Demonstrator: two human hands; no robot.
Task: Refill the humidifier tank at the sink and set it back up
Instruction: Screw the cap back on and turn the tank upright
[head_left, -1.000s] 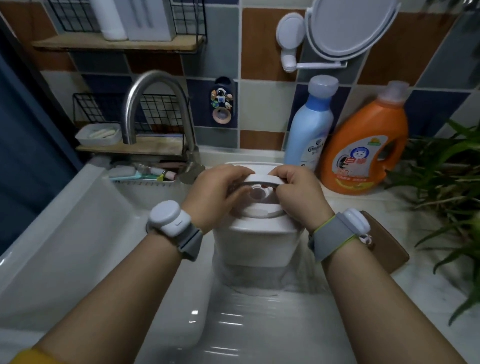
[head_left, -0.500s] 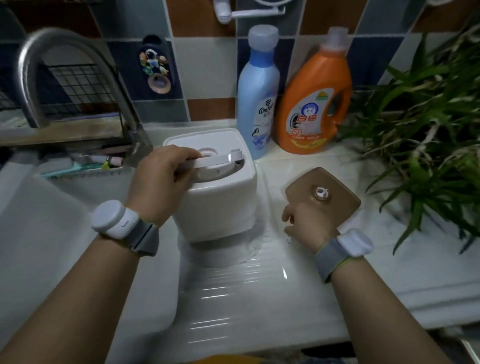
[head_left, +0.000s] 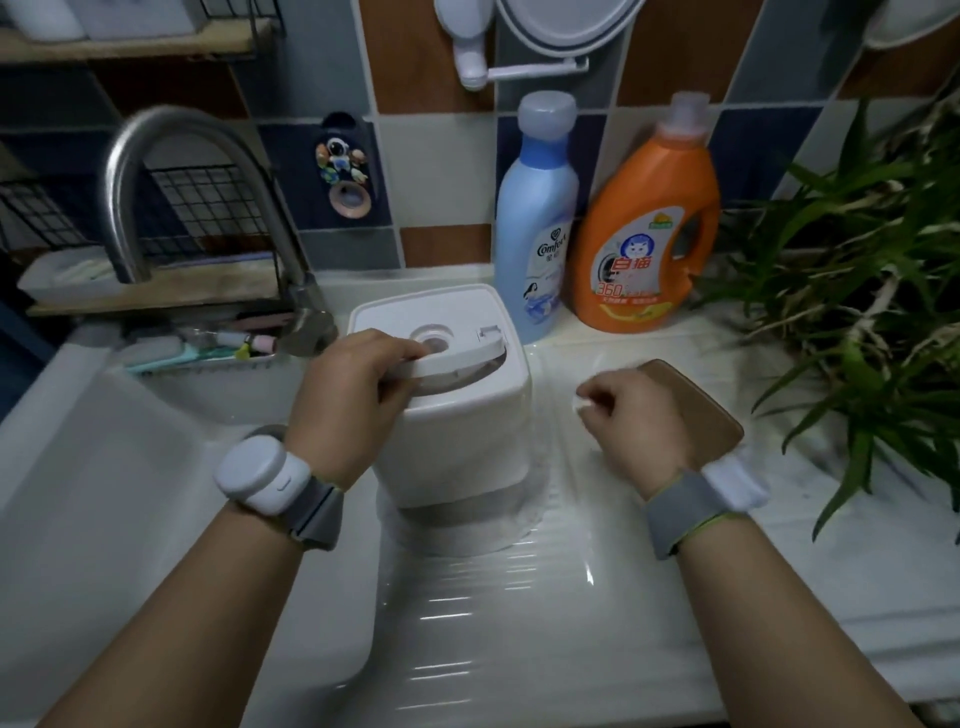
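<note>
Humidifier tank (head_left: 457, 415) upright on the ribbed white drainboard (head_left: 519, 597), centre of view, just right of the sink basin (head_left: 104, 493) and with the curved steel faucet (head_left: 171, 171) at about ten o'clock from it. Left hand (head_left: 353, 400) curled round the near end of the white carry handle (head_left: 457, 358) on the tank's top, thumb underneath, fingers over, the round fill opening (head_left: 434, 336) bare just beyond the knuckles. Right hand (head_left: 631, 421) at three o'clock from the tank and apart from it, fingers curled, pinching a small white piece (head_left: 581, 404) that looks like the fill cap, though too blurred to be sure; behind that hand, a flat tan wooden lid (head_left: 696, 410) lying on the drainboard. Blue softener bottle (head_left: 537, 218) and orange detergent jug (head_left: 649, 228) standing at twelve to one o'clock against the tiles, leafy plant (head_left: 857, 260) at two. Water level inside the tank not visible. Step in hand, by the look of it: tank steadied by the handle, cap off or about to go on. Next, if still empty, a short lift toward ten o'clock to bring the opening under the spout; if filled, cap set square on the opening and turned tight before any lifting, with a firm hold on the wet handle.
</note>
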